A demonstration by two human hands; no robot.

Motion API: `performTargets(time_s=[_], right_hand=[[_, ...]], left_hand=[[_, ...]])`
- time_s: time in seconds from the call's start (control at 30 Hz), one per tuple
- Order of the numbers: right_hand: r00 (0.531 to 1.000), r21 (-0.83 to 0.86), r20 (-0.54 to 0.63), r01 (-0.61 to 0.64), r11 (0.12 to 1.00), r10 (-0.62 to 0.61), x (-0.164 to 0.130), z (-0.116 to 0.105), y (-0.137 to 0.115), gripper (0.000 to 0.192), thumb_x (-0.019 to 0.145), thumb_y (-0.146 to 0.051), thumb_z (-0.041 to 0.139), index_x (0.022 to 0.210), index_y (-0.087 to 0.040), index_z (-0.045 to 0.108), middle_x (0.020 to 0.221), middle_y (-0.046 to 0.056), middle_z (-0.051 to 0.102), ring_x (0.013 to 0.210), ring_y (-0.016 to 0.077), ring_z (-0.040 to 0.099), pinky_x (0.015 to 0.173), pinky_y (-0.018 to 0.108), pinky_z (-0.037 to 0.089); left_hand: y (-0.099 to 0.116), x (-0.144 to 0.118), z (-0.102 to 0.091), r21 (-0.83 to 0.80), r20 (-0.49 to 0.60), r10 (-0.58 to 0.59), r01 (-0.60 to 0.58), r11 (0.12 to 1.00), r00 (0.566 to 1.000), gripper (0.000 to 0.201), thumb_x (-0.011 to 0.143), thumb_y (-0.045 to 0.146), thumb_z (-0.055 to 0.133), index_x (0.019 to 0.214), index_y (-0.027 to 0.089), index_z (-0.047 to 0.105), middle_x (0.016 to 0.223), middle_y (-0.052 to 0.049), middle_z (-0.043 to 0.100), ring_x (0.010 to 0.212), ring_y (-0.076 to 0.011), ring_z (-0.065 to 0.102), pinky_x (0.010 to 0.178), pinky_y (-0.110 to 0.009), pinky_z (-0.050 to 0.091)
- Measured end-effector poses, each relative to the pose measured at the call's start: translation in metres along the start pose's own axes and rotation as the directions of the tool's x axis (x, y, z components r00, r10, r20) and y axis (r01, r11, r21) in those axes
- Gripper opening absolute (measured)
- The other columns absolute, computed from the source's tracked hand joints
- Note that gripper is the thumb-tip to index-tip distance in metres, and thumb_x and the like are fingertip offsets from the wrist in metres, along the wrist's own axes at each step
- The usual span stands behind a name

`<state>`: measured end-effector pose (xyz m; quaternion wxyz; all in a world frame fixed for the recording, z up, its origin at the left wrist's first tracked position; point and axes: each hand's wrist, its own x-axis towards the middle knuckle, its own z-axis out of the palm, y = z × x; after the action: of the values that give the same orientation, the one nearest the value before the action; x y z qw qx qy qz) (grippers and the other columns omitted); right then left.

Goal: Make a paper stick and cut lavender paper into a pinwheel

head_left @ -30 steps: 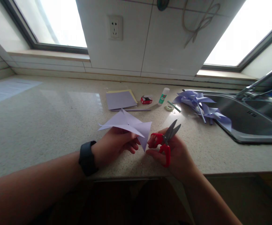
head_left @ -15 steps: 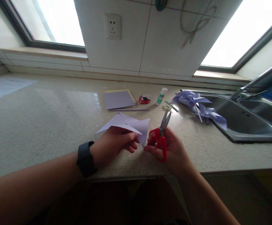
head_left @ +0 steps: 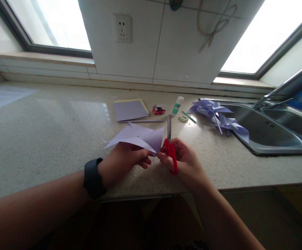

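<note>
place: home kitchen | signs: steel sink [head_left: 270,133] with tap [head_left: 283,90] set in speckled stone surface [head_left: 49,132] | tiled wall [head_left: 166,45] with socket [head_left: 123,28] | windows [head_left: 52,24] either side

We note strong daylight from two windows, upper left [head_left: 49,24] and upper right [head_left: 257,34], both blown out to near white, so that the scene is backlit and the forearms and lower frame sit in deep shadow. The tabletop [head_left: 49,132] carries pale sheen reflections of the windows, with a bright glare patch near the tape roll [head_left: 184,118], and the hands cast only soft, faint shadows. Wide-angle distortion bends the window frames and tabletop edge toward the borders; we find the focus soft overall, with fine detail on small items smeared.
</note>
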<state>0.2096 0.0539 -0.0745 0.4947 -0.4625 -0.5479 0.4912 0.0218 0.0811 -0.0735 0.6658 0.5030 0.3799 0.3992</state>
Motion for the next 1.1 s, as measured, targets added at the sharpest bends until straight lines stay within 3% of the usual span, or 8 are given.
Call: performTargets(time_s=[0.43, 0.83, 1.1], right_hand=[[0.998, 0.126, -0.037, -0.047, 0.991, 0.052, 0.004, 0.0044, 0.0003, 0.032, 0.066, -0.021, 0.089, 0.08, -0.02, 0.06, 0.071, -0.004, 0.067, 0.06, 0.0084, 0.055, 0.055, 0.022, 0.039], [1.0, 0.17, 0.001, -0.016, 0.985, 0.016, 0.0046, 0.0075, 0.0041, 0.032, 0.068, -0.022, 0.089, 0.083, -0.021, 0.061, 0.077, -0.003, 0.069, 0.065, 0.0096, 0.06, 0.059, 0.023, 0.044], [0.999, 0.139, 0.035, 0.006, 0.99, -0.011, 0.0044, 0.0094, -0.0027, 0.03, 0.072, -0.028, 0.087, 0.079, -0.021, 0.059, 0.07, -0.004, 0.064, 0.059, 0.0093, 0.054, 0.054, 0.023, 0.041]], left_hand=[[-0.001, 0.0013, -0.0051, 0.05, 0.116, 0.007, -0.013, 0.999, 0.993, 0.017, 0.087, 0.028, 0.073, 0.083, 0.012, 0.07, 0.075, 0.0, 0.067, 0.06, -0.0082, 0.059, 0.055, -0.019, 0.048], [-0.002, 0.0007, -0.0051, 0.002, 0.078, -0.009, 0.009, 1.0, 0.997, 0.023, 0.083, 0.029, 0.077, 0.072, 0.013, 0.064, 0.066, 0.002, 0.061, 0.055, -0.0077, 0.055, 0.051, -0.02, 0.044], [-0.002, -0.0005, -0.0048, -0.006, 0.036, -0.024, 0.025, 1.0, 0.999, 0.023, 0.084, 0.03, 0.075, 0.072, 0.015, 0.063, 0.064, 0.002, 0.061, 0.057, -0.0094, 0.055, 0.051, -0.021, 0.043]])
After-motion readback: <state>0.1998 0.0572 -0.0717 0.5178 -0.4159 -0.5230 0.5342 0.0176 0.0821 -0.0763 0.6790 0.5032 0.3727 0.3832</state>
